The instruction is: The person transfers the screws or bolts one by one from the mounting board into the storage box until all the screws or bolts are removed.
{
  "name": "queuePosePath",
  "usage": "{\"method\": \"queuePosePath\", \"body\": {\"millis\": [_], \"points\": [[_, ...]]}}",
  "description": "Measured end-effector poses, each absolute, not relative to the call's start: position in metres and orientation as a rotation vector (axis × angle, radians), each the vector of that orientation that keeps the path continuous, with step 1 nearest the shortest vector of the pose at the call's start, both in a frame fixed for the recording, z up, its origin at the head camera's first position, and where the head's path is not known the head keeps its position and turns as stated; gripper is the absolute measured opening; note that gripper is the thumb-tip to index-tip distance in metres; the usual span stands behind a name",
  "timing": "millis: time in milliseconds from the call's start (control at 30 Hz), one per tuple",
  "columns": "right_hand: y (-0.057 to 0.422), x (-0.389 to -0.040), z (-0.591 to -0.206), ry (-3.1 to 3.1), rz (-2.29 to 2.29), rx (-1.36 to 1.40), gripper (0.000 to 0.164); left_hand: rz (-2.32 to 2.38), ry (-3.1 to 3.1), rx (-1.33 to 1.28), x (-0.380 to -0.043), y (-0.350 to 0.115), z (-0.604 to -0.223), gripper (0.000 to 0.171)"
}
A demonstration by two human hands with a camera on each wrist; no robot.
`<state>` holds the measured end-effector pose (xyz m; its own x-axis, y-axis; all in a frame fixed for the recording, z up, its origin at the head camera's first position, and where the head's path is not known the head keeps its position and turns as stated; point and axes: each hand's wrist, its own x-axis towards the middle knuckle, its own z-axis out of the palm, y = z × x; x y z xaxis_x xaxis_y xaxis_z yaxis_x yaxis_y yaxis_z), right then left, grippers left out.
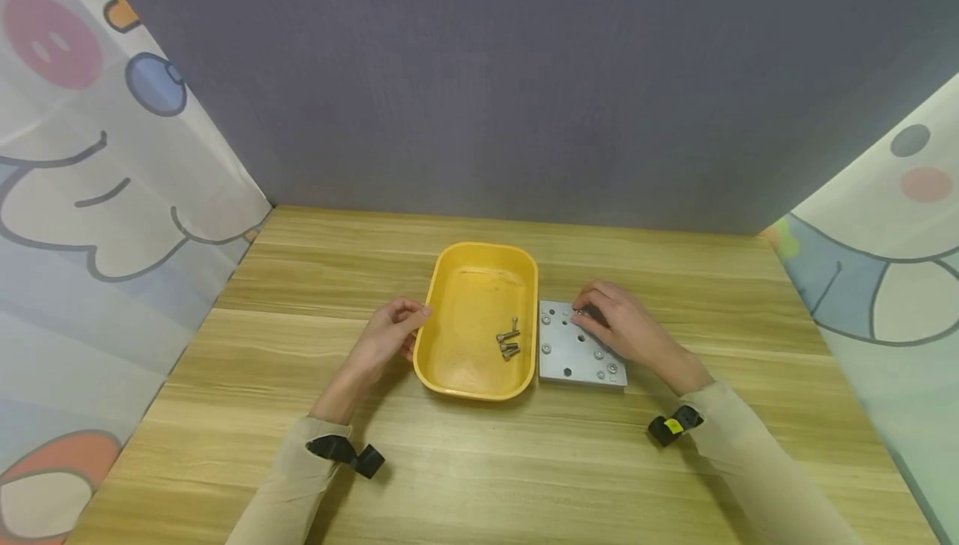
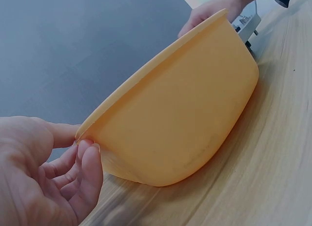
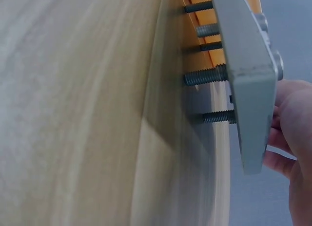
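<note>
One container noted: a yellow tray, upright on the wooden table between the person's two hands. Contents: several loose metal screws, lying together toward the tray's right wall, nearer the front than the back; the left part of its floor is bare. The left hand has its grip clamped on the tray's left rim, thumb and fingers pinching the edge. Just beside the tray's right wall is a metal plate; whether the two touch cannot be told. Round-headed fasteners stand in the plate's upper face, and threaded shafts project from its underside. The right hand is at the plate's far right corner, fingers curled toward the thumb about a small screw head; whether its grip is closed on that head cannot be told.
</note>
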<state>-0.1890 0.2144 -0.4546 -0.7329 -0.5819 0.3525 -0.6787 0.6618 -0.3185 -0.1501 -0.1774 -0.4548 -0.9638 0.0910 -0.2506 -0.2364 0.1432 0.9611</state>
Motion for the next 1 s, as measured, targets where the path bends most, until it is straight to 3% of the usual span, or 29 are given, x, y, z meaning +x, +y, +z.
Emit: {"method": "queuePosePath", "body": {"millis": [1000], "points": [[0.211, -0.1885, -0.4529, -2.67, 0.651, 0.991, 0.015, 1.911, 2.152, -0.148, -0.1493, -0.1769, -0.4533, 0.03]]}}
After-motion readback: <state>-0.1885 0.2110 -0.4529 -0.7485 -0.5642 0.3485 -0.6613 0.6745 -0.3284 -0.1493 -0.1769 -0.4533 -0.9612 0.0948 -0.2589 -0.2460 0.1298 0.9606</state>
